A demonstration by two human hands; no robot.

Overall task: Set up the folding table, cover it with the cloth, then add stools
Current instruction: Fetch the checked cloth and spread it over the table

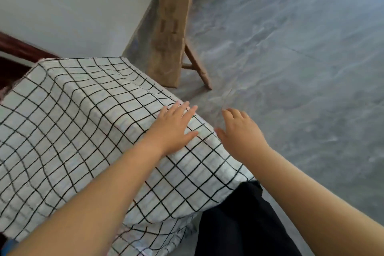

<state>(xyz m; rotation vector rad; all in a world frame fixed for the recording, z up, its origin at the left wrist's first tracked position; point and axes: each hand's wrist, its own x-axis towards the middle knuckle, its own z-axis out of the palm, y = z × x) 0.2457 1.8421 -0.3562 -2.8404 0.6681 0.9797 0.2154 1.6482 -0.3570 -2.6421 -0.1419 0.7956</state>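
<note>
Left hand (173, 129) lies flat, fingers spread, on the checked cloth (68, 114); right hand (242, 133), open, apparently hovers beside the corner.

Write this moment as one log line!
stage: smoothing cover | white black-grid cloth: draped over table | left hand: flat on cloth | right hand: open, off edge | wooden bench: by wall

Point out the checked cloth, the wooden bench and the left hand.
checked cloth (68, 114): head view, flat top area.
wooden bench (170, 33): head view, seat plank.
left hand (174, 129): head view, back of hand.
</note>
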